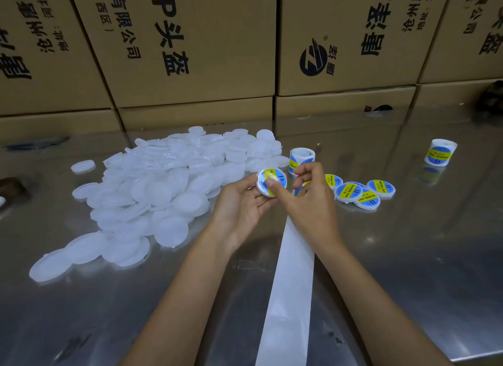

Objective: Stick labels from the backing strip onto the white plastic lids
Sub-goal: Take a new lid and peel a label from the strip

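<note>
Nearest you, a smooth white backing strip (292, 284) runs as a flat ribbon from the bottom edge up the table (408, 270) and passes under your right hand (313, 202). The table is polished metal, glossy and mirror-like. Your left hand (239, 202) cups a round white lid (272, 181), fingers curled around its rim from below. The lid already carries a circular blue label (269, 178) with a yellow band. Your right thumb presses flat on that label; the other right fingers are loosely bent above the strip, and whether they grip it cannot be told. Just right of your hands lie labelled lids (359, 191), overlapping in a small cluster. To the left spreads a heap of bare lids (163, 191), translucent white discs with shallow rims. Behind your hands a label roll (300, 158) stands on end; a second roll (441, 151) stands well apart at far right. Brown cardboard boxes (190, 52) printed in black form a wall along the table's back
</note>
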The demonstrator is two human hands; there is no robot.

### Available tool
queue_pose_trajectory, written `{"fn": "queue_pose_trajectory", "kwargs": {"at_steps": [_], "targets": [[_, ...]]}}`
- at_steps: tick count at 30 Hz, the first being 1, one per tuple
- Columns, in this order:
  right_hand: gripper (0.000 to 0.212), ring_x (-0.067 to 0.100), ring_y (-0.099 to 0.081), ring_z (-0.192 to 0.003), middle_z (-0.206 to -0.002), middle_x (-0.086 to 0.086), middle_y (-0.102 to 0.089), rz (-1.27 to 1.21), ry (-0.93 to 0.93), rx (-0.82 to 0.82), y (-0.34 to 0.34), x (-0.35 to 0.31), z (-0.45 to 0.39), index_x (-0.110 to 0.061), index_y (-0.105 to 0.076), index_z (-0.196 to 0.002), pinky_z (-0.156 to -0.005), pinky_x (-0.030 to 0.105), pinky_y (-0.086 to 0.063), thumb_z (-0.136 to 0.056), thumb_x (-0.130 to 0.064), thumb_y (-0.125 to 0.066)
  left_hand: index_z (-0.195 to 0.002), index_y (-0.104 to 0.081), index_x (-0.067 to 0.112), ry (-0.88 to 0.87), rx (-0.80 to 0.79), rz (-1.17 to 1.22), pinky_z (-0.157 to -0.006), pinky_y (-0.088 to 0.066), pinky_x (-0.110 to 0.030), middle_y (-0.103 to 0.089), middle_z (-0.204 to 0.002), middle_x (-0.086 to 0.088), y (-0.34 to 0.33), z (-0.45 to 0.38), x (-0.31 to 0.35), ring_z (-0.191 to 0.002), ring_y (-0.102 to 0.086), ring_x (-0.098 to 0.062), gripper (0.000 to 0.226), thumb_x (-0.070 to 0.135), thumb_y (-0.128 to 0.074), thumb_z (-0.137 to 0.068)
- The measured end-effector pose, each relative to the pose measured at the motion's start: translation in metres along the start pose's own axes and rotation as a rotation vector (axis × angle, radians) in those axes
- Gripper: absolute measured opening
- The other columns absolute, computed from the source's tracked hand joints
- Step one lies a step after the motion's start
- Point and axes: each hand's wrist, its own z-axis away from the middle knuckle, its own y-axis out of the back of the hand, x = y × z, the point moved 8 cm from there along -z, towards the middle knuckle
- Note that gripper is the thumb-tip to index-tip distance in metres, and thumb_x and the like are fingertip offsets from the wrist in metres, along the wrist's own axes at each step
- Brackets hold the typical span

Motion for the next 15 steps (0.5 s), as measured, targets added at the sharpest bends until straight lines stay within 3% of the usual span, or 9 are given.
{"fn": "queue_pose_trajectory", "kwargs": {"at_steps": [3, 5, 8, 15], "targets": [[0.056, 0.003, -0.050, -0.068, -0.074, -0.013, -0.050, 0.117, -0.017, -0.053, -0.006, 0.003, 0.003, -0.033, -0.046, -0.088, -0.059, 0.022, -0.035, -0.063, -0.079, -0.066, -0.134, -0.051, -0.012, 0.012, -0.020, 0.105, -0.113, -0.041, -0.041, -0.060, -0.135, -0.026, -0.002, 0.001, 0.001, -0.132, -0.055, -0.034, 0.039, 0.011, -0.037, -0.106], [0.058, 0.003, -0.051, -0.069, -0.072, -0.017, -0.051, 0.211, 0.026, -0.067, -0.009, 0.000, 0.006, -0.031, -0.044, -0.082, -0.054, 0.022, -0.032, -0.065, -0.084, -0.059, -0.135, -0.051, -0.012, 0.016, -0.015, 0.108, -0.114, -0.040, -0.040, -0.061, -0.134, -0.025, -0.002, 0.002, 0.000, -0.132, -0.054, -0.032, 0.040, 0.012, -0.036, -0.106], [0.054, 0.001, -0.052, -0.071, -0.076, -0.027, -0.051, 0.274, 0.096, -0.053, -0.008, -0.005, 0.007, -0.031, -0.038, -0.076, -0.052, 0.024, -0.031, -0.072, -0.082, -0.054, -0.134, -0.052, -0.011, 0.013, -0.005, 0.067, -0.117, -0.037, -0.039, -0.061, -0.135, -0.024, -0.002, 0.002, -0.002, -0.133, -0.054, -0.031, 0.040, 0.013, -0.036, -0.106], [0.049, 0.008, -0.049, -0.058, -0.062, -0.015, -0.053, 0.173, 0.069, -0.093, -0.012, 0.003, 0.003, -0.023, -0.046, -0.071, -0.055, 0.028, -0.036, -0.083, -0.069, -0.057, -0.136, -0.050, -0.013, 0.009, -0.065, 0.013, -0.118, -0.035, -0.049, -0.059, -0.134, -0.030, -0.001, 0.000, 0.001, -0.128, -0.055, -0.044, 0.043, 0.012, -0.037, -0.103]]}}
